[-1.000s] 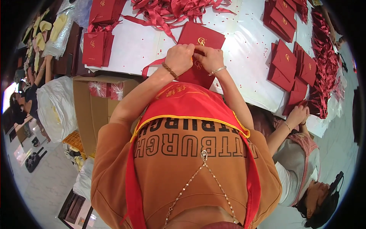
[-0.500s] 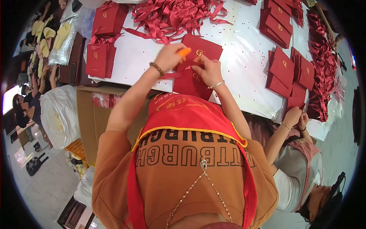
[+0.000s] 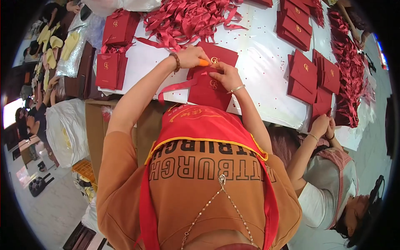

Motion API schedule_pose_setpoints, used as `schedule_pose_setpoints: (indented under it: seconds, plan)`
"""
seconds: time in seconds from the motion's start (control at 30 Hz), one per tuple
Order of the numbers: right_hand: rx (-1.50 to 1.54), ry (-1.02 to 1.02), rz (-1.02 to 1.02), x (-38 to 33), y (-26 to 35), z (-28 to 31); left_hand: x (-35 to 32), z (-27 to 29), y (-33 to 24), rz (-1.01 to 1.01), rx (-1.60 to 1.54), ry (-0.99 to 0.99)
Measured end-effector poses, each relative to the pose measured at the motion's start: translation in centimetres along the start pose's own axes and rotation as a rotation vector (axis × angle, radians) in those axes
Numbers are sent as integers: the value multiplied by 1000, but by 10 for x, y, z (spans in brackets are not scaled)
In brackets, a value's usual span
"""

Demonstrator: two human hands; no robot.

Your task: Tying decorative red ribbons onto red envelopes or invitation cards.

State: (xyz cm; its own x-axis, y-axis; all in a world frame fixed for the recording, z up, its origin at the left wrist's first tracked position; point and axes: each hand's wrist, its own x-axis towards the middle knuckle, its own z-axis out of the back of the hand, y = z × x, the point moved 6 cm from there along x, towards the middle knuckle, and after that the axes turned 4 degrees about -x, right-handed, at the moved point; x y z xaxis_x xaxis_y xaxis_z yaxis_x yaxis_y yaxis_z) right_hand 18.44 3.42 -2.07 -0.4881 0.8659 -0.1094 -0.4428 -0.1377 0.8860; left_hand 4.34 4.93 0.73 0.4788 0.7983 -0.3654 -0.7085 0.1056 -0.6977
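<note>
Two dark red paper bags with gold emblems lie overlapped on the white table point(image 3: 258, 62) in front of me; the near red bag point(image 3: 207, 89) has a red ribbon handle looping off its left side. My left hand point(image 3: 191, 57) grips a small orange tool point(image 3: 203, 63), its tip at the edge of the far red bag point(image 3: 221, 53). My right hand point(image 3: 225, 76) presses its fingers flat on the near bag, just right of the tool.
A heap of red ribbons point(image 3: 187, 18) lies at the back of the table. Stacks of red bags stand at left point(image 3: 112, 50) and right point(image 3: 308, 71). A co-worker point(image 3: 329, 187) stands at my right, hands point(image 3: 324, 125) at the table edge. A cardboard box point(image 3: 98, 125) sits below left.
My hands have come apart and lowered onto the bags. The left hand now shows the orange tool at the far bag's edge; the right hand has flattened onto the near bag.
</note>
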Motion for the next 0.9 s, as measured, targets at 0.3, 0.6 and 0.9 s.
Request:
schedule_pose_setpoints:
  seconds: [0.3, 0.6, 0.9]
  plan:
    - [84, 150, -188, 7, 6, 3, -28, -18, -32, -3, 640, -223]
    - [3, 90, -51, 9, -11, -5, -38, -42, -58, -85, 1008, -280]
    - [78, 65, -125, -4, -17, 2, 11, -9, 5, 11, -18, -171]
